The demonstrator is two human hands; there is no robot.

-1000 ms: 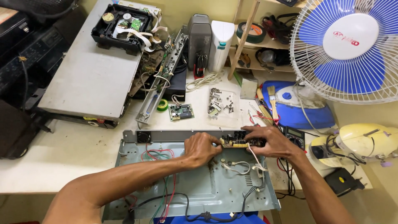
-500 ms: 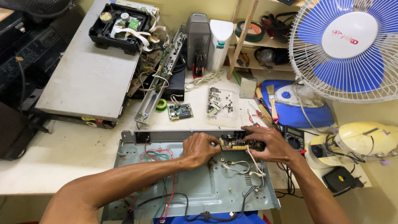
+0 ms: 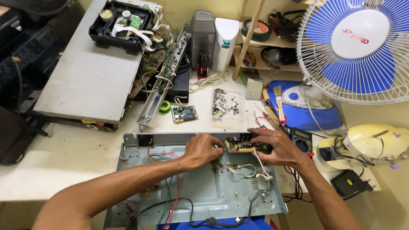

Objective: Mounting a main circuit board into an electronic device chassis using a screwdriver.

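Observation:
An opened grey metal chassis (image 3: pixel 191 191) lies on the white table in front of me. At its back right corner sits a small brown circuit board (image 3: pixel 239 146) with yellow parts. My left hand (image 3: pixel 203 150) grips the board's left end and my right hand (image 3: pixel 275 147) holds its right end, fingers spread over it. White wires (image 3: pixel 251 170) run from the board down onto the chassis floor. Red, green and black wires (image 3: pixel 164 187) cross the chassis on the left.
A small green circuit board (image 3: pixel 184 113), loose screws (image 3: pixel 223 103) and a long panel strip (image 3: pixel 164 72) lie behind the chassis. A grey cover (image 3: pixel 89 76) carries a black disc drive (image 3: pixel 121 23). At right stand a blue fan (image 3: pixel 355 47), a multimeter (image 3: pixel 301 140) and a brush (image 3: pixel 279 102).
Both hands stay on the brown board at the chassis's back edge; the fingers have shifted slightly along it. Nothing else has moved.

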